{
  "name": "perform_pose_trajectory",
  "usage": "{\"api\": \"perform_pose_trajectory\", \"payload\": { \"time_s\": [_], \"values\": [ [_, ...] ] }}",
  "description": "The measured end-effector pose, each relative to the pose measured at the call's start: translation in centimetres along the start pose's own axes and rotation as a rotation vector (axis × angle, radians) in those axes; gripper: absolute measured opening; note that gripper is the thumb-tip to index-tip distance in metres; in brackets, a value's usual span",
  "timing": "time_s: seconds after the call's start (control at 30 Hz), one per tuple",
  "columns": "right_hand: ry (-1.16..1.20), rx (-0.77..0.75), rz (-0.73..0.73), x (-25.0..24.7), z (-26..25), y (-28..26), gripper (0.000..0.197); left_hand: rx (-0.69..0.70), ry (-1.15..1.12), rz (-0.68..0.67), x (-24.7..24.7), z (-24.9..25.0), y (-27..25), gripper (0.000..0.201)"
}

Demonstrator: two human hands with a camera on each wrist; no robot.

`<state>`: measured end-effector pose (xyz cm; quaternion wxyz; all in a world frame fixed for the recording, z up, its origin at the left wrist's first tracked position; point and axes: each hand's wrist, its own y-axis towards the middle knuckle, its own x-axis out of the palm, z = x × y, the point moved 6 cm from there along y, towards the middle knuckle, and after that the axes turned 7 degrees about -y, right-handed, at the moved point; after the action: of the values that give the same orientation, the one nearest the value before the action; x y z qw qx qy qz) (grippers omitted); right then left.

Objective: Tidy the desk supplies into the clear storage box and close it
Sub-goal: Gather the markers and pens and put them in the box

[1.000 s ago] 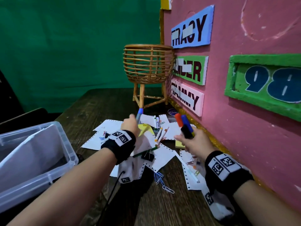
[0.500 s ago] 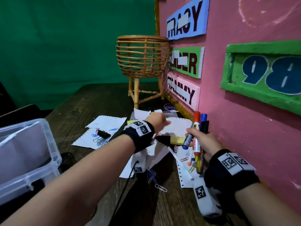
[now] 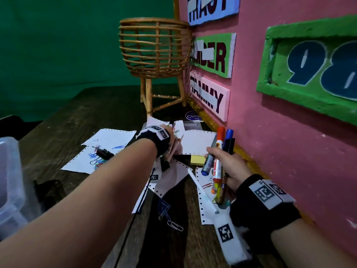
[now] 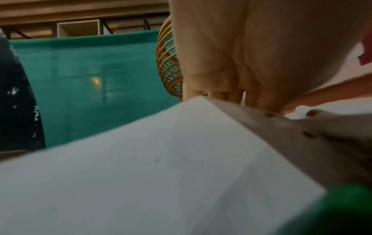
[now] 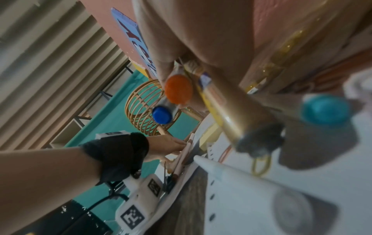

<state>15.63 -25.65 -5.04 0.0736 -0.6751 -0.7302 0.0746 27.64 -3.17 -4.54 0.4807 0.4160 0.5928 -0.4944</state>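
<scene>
Down at the near left edge, one clear storage box [image 3: 8, 182] sits on the dark wooden desk [image 3: 81, 109], well apart from the mess, and only part of it shows. Near the middle of the desk lie a few loose paper clips [image 3: 170, 217], some blue and one silver.

On the right, the right hand [image 3: 227, 167] is clenched around a bunch of markers [image 3: 218, 161]. I can count about four: one with an orange cap, one with a blue cap, one black one, and one grey one with a blue end pointing down. Thinner pens stick out below the hand, and I cannot count those. The bunch stands almost upright, close to the pink wall [image 3: 289, 132].

Just left of that hand sits one yellow sticky note pad [image 3: 197, 160]. White papers with holes along the edges [image 3: 199, 142] lie spread all over; I count about six sheets.

Farther left, one black binder clip [image 3: 104, 153] lies on a sheet next to a small pile of colored paper clips [image 3: 97, 161].

In the middle, the left hand [image 3: 171, 140] reaches down onto the papers and touches some thin pencils [image 3: 173, 151]. I cannot tell if it grips them, because the wrist band hides the fingers.

Far back stands one wicker basket on legs [image 3: 154, 49], beside three name signs on the wall.
</scene>
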Motion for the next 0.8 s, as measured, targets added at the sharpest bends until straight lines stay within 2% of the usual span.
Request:
{"api": "perform_pose_trajectory", "payload": {
  "time_s": [0.03, 0.1, 0.2, 0.23, 0.33, 0.43, 0.5, 0.57, 0.6, 0.67, 0.73, 0.8],
  "values": [
    [0.000, 0.000, -0.003, 0.0, -0.1, -0.1, 0.018, -0.014, 0.013, 0.071, -1.1, 0.0, -1.0, 0.031],
    [0.010, 0.006, -0.035, 0.2, -0.3, -0.3, 0.014, -0.027, 0.010, 0.193, -2.8, 0.0, -3.0, 0.037],
    [0.053, 0.006, -0.102, 0.5, -0.9, -1.3, 0.007, -0.019, -0.001, 0.211, -2.5, -0.2, -4.0, 0.043],
    [0.057, -0.004, -0.116, 0.4, -1.1, -1.6, 0.008, -0.031, -0.007, 0.178, -2.6, -0.2, -4.9, 0.044],
    [0.057, -0.046, -0.116, 0.1, -1.7, -2.5, 0.015, -0.005, -0.048, 0.245, -4.2, 0.6, -9.5, 0.038],
    [0.042, -0.098, -0.076, 0.2, -2.3, -3.4, 0.014, -0.001, -0.428, 0.375, -6.7, 1.0, -13.9, 0.027],
    [0.038, -0.115, -0.068, 0.6, -2.8, -4.2, 0.016, 0.068, -0.690, 0.417, -7.9, 1.5, -17.0, 0.023],
    [0.051, -0.145, -0.072, 1.2, -3.4, -5.1, 0.012, 0.176, -0.964, 0.349, -8.0, 2.4, -20.4, 0.026],
    [0.057, -0.159, -0.062, 1.5, -3.7, -5.7, 0.009, 0.219, -1.085, 0.270, -7.4, 3.3, -21.9, 0.028],
    [0.094, -0.179, -0.016, 2.3, -4.3, -6.7, 0.018, 0.294, -1.205, 0.189, -5.9, 4.7, -24.1, 0.032],
    [0.171, -0.201, -0.006, 3.7, -4.9, -8.0, 0.027, 0.334, -1.207, 0.259, -4.6, 5.4, -25.1, 0.034],
    [0.221, -0.184, -0.022, 5.2, -5.2, -9.1, 0.025, 0.341, -1.224, 0.330, -3.5, 5.5, -25.2, 0.035]
  ]
}}
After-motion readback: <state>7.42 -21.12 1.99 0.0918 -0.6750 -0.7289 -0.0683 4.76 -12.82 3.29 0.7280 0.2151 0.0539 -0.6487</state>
